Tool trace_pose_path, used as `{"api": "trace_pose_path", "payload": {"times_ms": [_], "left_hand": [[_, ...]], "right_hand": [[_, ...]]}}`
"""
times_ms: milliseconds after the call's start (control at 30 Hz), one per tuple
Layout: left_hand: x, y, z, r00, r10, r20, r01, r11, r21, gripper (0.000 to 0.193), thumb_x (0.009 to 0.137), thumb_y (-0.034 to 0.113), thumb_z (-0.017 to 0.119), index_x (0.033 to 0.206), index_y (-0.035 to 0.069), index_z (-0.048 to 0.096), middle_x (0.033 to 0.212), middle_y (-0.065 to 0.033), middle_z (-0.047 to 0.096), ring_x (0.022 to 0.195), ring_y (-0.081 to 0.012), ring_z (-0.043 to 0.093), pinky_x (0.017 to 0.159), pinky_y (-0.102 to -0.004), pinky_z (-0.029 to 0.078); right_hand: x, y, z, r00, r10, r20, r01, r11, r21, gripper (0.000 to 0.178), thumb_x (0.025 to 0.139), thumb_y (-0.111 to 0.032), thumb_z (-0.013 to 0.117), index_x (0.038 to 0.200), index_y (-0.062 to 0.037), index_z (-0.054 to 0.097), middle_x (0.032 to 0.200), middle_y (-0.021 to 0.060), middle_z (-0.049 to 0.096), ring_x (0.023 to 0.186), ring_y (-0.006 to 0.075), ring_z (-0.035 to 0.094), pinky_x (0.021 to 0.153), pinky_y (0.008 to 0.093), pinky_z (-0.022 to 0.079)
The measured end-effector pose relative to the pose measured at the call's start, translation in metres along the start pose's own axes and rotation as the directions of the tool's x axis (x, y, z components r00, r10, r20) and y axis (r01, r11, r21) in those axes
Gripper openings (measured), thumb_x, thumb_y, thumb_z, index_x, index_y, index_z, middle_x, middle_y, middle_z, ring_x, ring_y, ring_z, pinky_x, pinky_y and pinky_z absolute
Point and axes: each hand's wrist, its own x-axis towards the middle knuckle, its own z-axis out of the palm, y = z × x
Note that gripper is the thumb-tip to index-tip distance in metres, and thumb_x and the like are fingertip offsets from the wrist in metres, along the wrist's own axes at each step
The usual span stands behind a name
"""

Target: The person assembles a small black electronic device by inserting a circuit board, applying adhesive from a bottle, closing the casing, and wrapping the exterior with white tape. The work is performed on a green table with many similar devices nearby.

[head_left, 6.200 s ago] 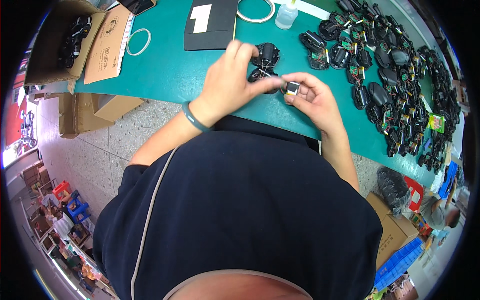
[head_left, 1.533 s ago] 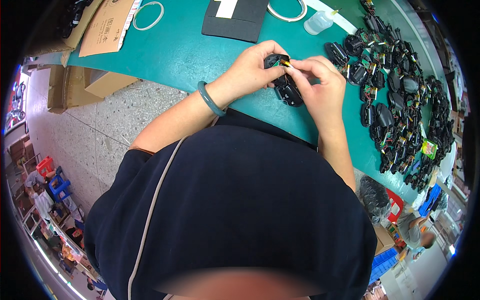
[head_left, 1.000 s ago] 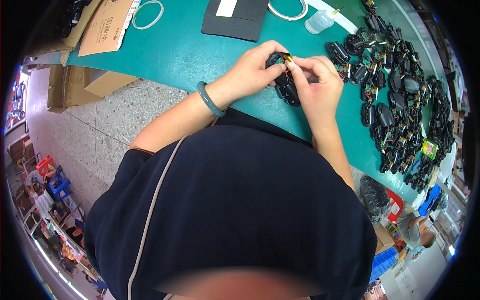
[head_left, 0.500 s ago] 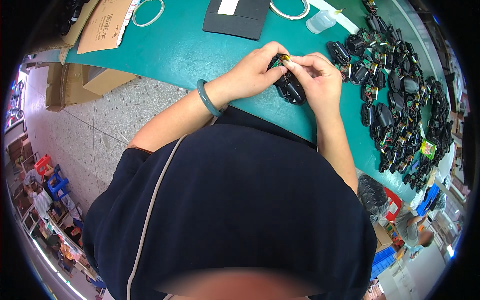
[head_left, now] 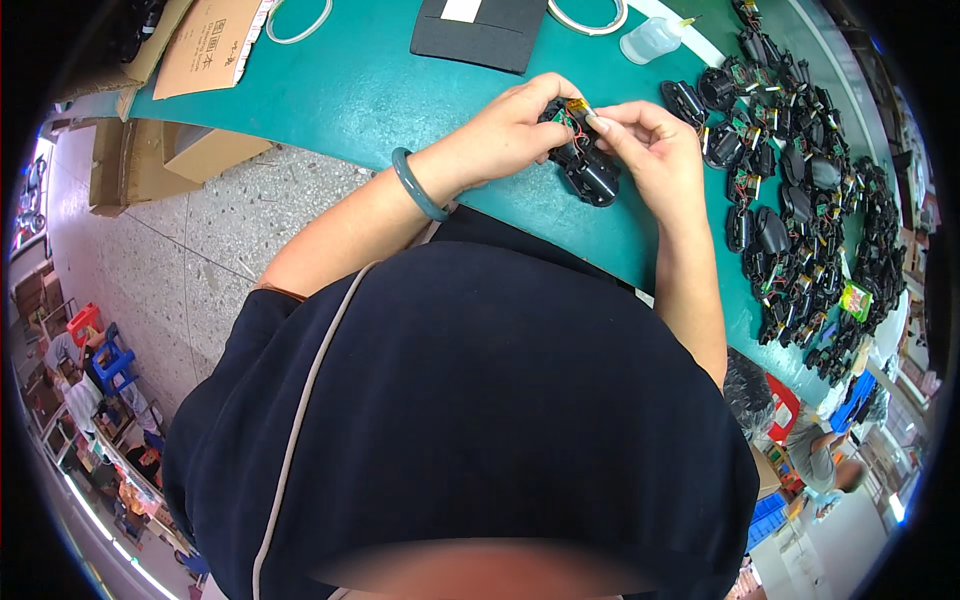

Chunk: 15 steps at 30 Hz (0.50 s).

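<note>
A black plastic housing (head_left: 592,182) with a glossy rounded end lies between my hands, just above the green table. Inside its open top a green circuit board (head_left: 564,120) and thin red wires show. My left hand (head_left: 512,132) is closed around its left side, thumb near the board and index finger over the far end. My right hand (head_left: 655,150) pinches a small flat silver part with yellow tape (head_left: 577,104) at the far end of the housing. The fingertips partly hide it.
Many similar black housings with wires (head_left: 790,200) cover the table's right side. Farther back are a clear squeeze bottle (head_left: 650,40), a white ring (head_left: 588,12) and a black flat pad (head_left: 475,38). A brown paper folder (head_left: 208,50) is at the far left, above cardboard boxes (head_left: 150,165).
My right hand has shifted right, away from my left hand. More of the housing's inside, its board and red wires now show. The housing has turned slightly.
</note>
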Motion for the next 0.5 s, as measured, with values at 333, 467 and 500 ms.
{"api": "trace_pose_path", "payload": {"times_ms": [333, 467, 500], "left_hand": [[-0.004, -0.002, 0.000, 0.988, 0.152, -0.037, -0.146, 0.982, 0.120, 0.022, 0.088, 0.009, 0.054, 0.109, 0.007, 0.054, 0.093, -0.0040, 0.057, 0.069, -0.0076, 0.051, 0.056, -0.0221, 0.043], [-0.005, 0.001, 0.004, 0.983, 0.158, -0.090, -0.147, 0.982, 0.115, 0.017, 0.093, 0.019, 0.056, 0.106, 0.009, 0.057, 0.089, -0.0010, 0.059, 0.071, -0.0055, 0.052, 0.056, -0.0205, 0.041], [-0.004, 0.000, 0.006, 0.975, 0.183, -0.123, -0.165, 0.976, 0.139, 0.017, 0.094, 0.022, 0.057, 0.105, 0.009, 0.058, 0.088, -0.0001, 0.059, 0.071, -0.0049, 0.052, 0.056, -0.0202, 0.041]], "right_hand": [[-0.011, 0.001, 0.022, 0.887, -0.459, -0.053, 0.400, 0.819, -0.412, 0.006, 0.079, -0.001, 0.071, 0.081, 0.0002, 0.065, 0.075, 0.0089, 0.061, 0.059, 0.0156, 0.061, 0.053, 0.0256, 0.049], [-0.012, -0.002, 0.021, 0.853, -0.519, -0.057, 0.439, 0.771, -0.462, 0.012, 0.076, -0.004, 0.074, 0.085, -0.0010, 0.066, 0.077, 0.0084, 0.062, 0.066, 0.0165, 0.062, 0.059, 0.0275, 0.050], [-0.012, -0.004, 0.018, 0.842, -0.538, -0.040, 0.457, 0.750, -0.478, 0.016, 0.075, -0.005, 0.075, 0.088, -0.0014, 0.067, 0.080, 0.0086, 0.062, 0.070, 0.0170, 0.063, 0.062, 0.0282, 0.051]]}}
